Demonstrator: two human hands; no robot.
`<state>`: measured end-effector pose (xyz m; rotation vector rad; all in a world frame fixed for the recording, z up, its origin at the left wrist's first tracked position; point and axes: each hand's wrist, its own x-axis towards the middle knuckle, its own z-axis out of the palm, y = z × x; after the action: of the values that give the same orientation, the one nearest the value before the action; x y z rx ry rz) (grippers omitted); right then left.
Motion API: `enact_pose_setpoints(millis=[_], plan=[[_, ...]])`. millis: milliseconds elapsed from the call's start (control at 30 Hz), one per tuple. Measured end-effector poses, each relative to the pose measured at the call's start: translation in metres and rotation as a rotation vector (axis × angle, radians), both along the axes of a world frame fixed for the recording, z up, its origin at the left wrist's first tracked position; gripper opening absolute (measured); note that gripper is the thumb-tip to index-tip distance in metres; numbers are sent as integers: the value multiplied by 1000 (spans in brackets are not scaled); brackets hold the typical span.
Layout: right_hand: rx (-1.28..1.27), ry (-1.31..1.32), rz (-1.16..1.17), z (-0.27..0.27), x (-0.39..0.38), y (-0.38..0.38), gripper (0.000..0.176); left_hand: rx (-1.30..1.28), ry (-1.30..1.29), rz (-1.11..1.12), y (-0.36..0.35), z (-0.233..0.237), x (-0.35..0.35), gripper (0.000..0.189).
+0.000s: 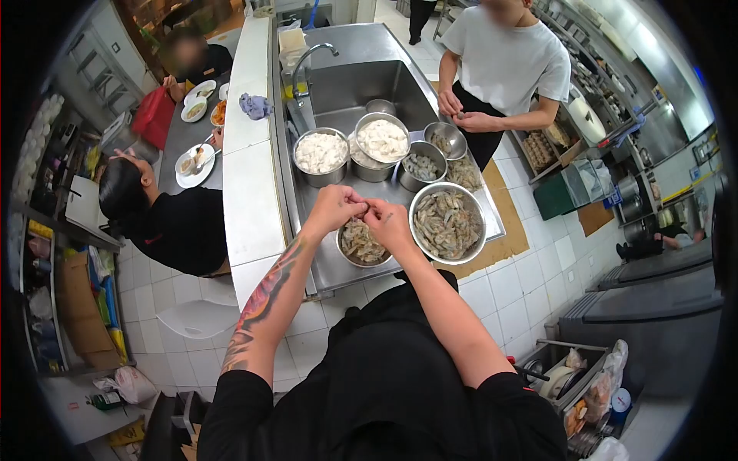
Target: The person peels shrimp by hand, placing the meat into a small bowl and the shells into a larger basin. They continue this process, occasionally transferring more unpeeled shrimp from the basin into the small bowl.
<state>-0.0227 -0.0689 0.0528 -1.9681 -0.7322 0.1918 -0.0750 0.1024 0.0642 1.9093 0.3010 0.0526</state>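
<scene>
My left hand (336,207) and my right hand (390,227) meet fingertip to fingertip, closed in a pinch on a small shrimp (361,214), mostly hidden by the fingers. Just beneath them stands a metal bowl of shrimp and shells (364,244), partly covered by my hands. To the right of my right hand is a wide metal bowl heaped with unpeeled shrimp (447,224). Beyond my hands sit a pot of pale peeled shrimp (321,153), another filled bowl of the same pale pieces (382,140) and a pot of greyish shrimp (422,166).
A steel sink (361,84) with a curved faucet (315,52) lies behind the bowls. Across the counter's corner a person in a white shirt (503,65) works with both hands near a small bowl (446,140). A white tiled ledge (257,180) runs along the left; people eat beyond it.
</scene>
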Motion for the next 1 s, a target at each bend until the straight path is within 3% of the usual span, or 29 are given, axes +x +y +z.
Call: enact_pose_setpoints(millis=[33, 100, 133, 200, 300, 433, 500, 533, 600, 700, 833, 900, 1000], plan=[[-1, -2, 3, -7, 3, 0, 24, -70, 4, -1, 0, 1, 0, 18], [185, 308, 22, -26, 11, 0, 22, -140, 8, 3, 3, 5, -1, 18], [184, 307, 23, -24, 12, -2, 22, -189, 20, -16, 3, 7, -2, 17], [417, 671, 141, -21, 15, -8, 21, -240, 31, -36, 4, 6, 0, 17], [519, 792, 140, -35, 23, -12, 19, -410, -26, -80, 5, -6, 3, 18], [481, 712, 67, -18, 19, -13, 20, -220, -61, -41, 0, -1, 3, 18], [257, 384, 62, -10, 15, -10, 20, -123, -30, -21, -2, 2, 1, 18], [259, 384, 60, -7, 14, -9, 20, -133, -51, -20, -2, 2, 1, 18], [38, -82, 58, -3, 15, -8, 23, -143, -73, -23, -5, 3, 1, 18], [-29, -184, 54, -4, 16, -5, 26, -33, -113, -12, -7, 7, -2, 20], [59, -22, 20, -4, 10, -6, 21, 80, -167, -50, -6, 9, -4, 19], [200, 383, 18, -7, 13, -9, 19, 97, -158, -70, -5, 10, -4, 18], [305, 501, 40, -14, 15, -10, 20, 73, -116, -80, -6, 10, -2, 18]])
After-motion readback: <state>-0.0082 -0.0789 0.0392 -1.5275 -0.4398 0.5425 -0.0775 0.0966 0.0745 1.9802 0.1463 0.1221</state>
